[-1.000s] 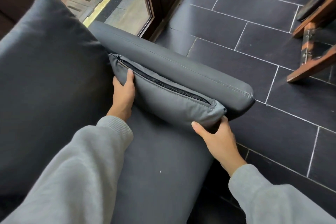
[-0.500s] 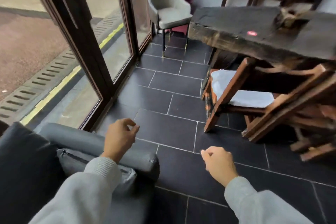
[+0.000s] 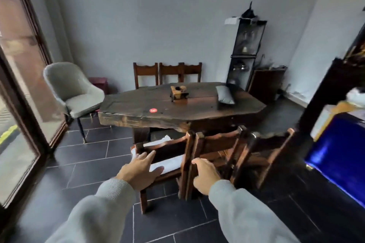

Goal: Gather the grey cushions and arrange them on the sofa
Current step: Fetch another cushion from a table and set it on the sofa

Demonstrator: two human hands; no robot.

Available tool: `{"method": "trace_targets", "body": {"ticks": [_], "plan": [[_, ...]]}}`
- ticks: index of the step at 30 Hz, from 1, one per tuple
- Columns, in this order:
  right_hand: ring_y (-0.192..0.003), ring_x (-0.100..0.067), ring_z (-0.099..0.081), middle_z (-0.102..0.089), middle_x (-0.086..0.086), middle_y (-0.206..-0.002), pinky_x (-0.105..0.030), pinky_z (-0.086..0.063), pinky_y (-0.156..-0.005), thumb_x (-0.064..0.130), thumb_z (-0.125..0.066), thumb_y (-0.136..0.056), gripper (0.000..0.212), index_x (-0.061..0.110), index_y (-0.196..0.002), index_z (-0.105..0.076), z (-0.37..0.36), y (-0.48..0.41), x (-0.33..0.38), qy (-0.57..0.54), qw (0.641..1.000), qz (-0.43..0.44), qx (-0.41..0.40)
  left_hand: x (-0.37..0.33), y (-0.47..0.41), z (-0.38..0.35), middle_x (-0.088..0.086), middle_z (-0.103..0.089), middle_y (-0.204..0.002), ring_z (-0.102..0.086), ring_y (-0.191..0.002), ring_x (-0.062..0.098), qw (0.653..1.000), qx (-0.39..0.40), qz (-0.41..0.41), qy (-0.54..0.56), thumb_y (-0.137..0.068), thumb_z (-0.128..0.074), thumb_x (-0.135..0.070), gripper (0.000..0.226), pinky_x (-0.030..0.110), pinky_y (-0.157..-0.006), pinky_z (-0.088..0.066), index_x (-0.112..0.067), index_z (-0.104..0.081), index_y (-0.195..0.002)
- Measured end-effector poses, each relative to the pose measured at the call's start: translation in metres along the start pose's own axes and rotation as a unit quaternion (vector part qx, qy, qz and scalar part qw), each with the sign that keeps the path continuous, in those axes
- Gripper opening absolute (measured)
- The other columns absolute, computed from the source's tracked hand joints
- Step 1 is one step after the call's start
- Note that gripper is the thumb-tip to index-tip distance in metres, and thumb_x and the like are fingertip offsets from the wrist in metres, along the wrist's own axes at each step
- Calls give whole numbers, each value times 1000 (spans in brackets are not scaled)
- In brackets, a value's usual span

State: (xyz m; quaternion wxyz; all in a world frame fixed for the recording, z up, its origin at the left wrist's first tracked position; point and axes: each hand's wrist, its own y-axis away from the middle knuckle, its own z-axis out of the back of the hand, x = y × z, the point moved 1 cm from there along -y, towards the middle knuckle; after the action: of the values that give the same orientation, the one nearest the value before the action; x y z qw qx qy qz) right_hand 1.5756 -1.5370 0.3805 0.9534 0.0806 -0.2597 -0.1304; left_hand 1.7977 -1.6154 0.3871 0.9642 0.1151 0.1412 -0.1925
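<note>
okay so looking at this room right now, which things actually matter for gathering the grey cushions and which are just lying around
Belongs to the job:
grey cushion on the wooden table
left hand, empty
right hand, empty

Just lying about:
red sticker
small wooden box
grey armchair
glass cabinet

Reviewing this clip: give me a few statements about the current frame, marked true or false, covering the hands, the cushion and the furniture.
1. Both hands are empty. True: the left hand and the right hand are open in front of the body and hold nothing.
2. A grey cushion lies on the wooden table. True: it rests near the far right end of the tabletop.
3. The cushion is on the upholstered grey chair. False: that chair's seat is bare.
4. The red round sticker is on the floor. False: it sits on the tabletop.
5. The wooden chairs nearest the camera stand between the person and the table. True.
</note>
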Motion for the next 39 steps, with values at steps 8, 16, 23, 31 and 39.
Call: {"method": "trace_targets", "body": {"ticks": [8,16,23,31,39], "plan": [[-153,-29,-31,-29,-5,-169,-45,-31,-123,45,-55,-103,71,22,-164,-29,114,1,-85,2,995,-70,-71,-128,-43,18,-2,10,-176,14,-161,25,998,-12,-44,-39,-93,-25,-84,90,65,-125,-3,-37,-7,-167],[-161,-36,0,2,-9,-176,-63,-3,-124,94,-22,-80,101,43,-165,-5,162,-41,-148,60,984,-158,-61,-188,-128,24,0,19,-175,23,-159,24,991,-23,-115,-65,-94,-22,-83,87,67,-124,4,-39,-7,-166],[-160,-37,10,6,-10,-176,-64,7,-122,100,-9,-70,107,47,-164,0,210,-127,-180,83,974,-205,-55,-215,-244,47,2,21,-174,24,-158,23,989,3,-125,-82,-90,-18,-87,92,67,-121,9,-39,-2,-166],[-160,-37,8,5,-11,-176,-64,9,-122,96,-12,-80,101,44,-165,0,270,-210,-198,132,968,-203,-61,-258,-371,76,3,17,-175,20,-159,28,988,-4,-133,-73,-90,-14,-88,89,68,-121,9,-43,-1,-166],[-160,-38,13,8,-11,-176,-65,16,-119,98,-8,-76,103,47,-164,3,300,-271,-276,144,963,-224,-47,-322,-455,48,0,16,-175,19,-160,31,985,15,-145,-90,-87,-14,-90,91,69,-121,7,-44,0,-165]]}}
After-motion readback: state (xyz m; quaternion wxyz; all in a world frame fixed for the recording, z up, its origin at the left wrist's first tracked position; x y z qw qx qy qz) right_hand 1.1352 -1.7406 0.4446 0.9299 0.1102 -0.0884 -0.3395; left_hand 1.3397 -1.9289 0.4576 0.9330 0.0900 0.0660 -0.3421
